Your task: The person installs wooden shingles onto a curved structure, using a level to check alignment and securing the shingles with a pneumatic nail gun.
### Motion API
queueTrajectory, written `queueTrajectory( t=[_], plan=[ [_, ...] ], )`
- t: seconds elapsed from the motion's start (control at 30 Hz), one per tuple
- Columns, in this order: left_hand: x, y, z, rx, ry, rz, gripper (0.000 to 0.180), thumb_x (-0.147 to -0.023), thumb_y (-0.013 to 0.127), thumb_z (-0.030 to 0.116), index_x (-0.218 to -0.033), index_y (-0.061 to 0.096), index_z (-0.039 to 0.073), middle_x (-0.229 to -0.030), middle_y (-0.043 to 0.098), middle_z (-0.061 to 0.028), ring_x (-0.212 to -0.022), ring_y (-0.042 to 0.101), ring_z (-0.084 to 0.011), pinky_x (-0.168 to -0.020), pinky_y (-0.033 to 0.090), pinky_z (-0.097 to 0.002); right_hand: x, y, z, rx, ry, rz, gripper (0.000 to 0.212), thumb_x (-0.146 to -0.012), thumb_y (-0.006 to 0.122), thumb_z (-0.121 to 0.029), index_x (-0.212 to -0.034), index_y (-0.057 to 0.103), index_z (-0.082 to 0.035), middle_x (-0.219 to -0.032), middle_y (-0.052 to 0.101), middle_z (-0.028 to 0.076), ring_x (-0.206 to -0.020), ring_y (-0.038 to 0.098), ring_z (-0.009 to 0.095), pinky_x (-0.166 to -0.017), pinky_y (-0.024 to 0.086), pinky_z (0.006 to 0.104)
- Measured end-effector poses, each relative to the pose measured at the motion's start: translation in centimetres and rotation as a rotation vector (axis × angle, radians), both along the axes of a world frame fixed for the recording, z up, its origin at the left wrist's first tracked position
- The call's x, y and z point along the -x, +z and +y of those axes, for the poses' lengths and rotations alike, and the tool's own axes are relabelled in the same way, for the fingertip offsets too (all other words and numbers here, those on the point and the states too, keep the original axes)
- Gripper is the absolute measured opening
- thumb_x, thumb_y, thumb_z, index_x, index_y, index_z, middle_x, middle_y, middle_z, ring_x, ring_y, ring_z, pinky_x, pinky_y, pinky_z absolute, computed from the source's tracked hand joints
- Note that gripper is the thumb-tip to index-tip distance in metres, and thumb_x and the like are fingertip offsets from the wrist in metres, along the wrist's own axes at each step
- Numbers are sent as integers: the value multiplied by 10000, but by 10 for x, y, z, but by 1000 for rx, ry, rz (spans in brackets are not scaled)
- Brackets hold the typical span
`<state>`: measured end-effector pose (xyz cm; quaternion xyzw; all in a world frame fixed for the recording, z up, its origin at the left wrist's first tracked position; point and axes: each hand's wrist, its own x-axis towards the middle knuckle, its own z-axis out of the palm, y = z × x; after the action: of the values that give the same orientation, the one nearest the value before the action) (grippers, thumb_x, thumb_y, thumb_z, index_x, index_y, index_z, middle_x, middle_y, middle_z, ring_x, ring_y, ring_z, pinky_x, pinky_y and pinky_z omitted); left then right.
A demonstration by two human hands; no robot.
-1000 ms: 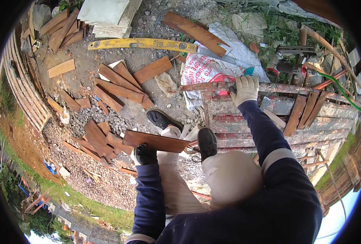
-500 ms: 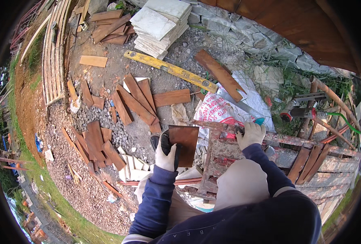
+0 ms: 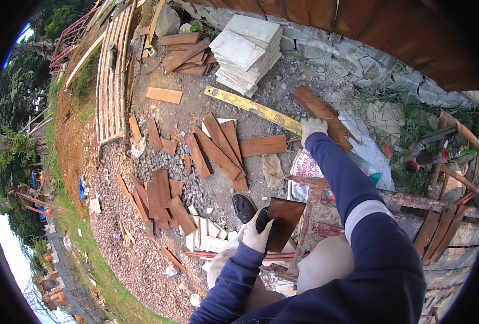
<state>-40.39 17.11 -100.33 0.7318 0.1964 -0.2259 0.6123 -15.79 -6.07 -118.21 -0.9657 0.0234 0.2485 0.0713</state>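
In a pale work glove with dark finger fronts, my left hand (image 3: 258,233) grips a short, dark brown wood-look tile (image 3: 286,222) by its left edge. The tile is tilted above the ground, close to my bent knee. My right arm stretches forward, and my gloved right hand (image 3: 314,128) is over the right end of a yellow spirit level (image 3: 253,106). Its fingers look curled down round that end, though their tips are hidden. A long brown plank (image 3: 322,116) lies just right of this hand, and a white and red sack (image 3: 306,166) lies below it.
Loose brown planks (image 3: 218,150) lie on the gravel, near a stack of white tiles (image 3: 248,51). At right are a rusty slatted frame (image 3: 396,201) and a power tool (image 3: 431,157) with a green cord. A stone wall (image 3: 353,59) borders the far side.
My right hand has left the rusty frame and reached forward to the level's right end. My left hand still holds the brown tile, now more tilted. The whole view has shifted.
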Motion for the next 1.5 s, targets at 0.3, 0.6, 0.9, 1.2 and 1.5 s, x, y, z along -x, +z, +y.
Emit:
queueTrajectory(
  t=[0.3,0.6,0.9,1.2,1.5],
  plan=[
    [-48,-28,-27,96,24,-229,165,-964,565,-6,-1095,664,5,-958,714,-48,-830,659,-111,-753,523,-250,102,51,-80,-672,-41,-240,589,-763,760,-309,-1274,574,-82,-1056,695,237,-970,688,385,-878,547,440],
    [-126,-25,-29,540,311,-505,194,-1024,460,160,-944,602,55,-864,647,-25,-768,615,-141,-712,501,-284,313,223,-261,-1068,-215,-68,795,-769,748,-194,-1495,448,-71,-1255,659,168,-1111,644,277,-964,504,360],
    [-265,540,-254,361,-199,-1535,222,-1060,536,240,-1110,633,46,-931,624,40,-823,540,-39,-738,431,-207,402,319,-270,-1914,-548,45,1005,-709,827,-89,-1556,291,-18,-1386,543,88,-1183,567,193,-1028,446,304],
    [-325,704,-413,198,-93,-1976,209,-931,673,105,-1118,637,18,-905,706,-62,-809,660,-150,-778,528,-307,467,400,-261,-1209,-488,-394,816,-675,738,-207,-1426,497,2,-1301,637,198,-1232,602,278,-1064,448,367],
    [-314,690,-447,-304,181,-2085,405,-938,687,296,-1210,653,-1,-1062,736,-115,-972,703,-214,-891,525,-331,532,367,-288,-565,-505,-792,692,-610,771,-95,-1269,604,34,-1013,685,216,-892,684,374,-758,547,417]
  ],
)
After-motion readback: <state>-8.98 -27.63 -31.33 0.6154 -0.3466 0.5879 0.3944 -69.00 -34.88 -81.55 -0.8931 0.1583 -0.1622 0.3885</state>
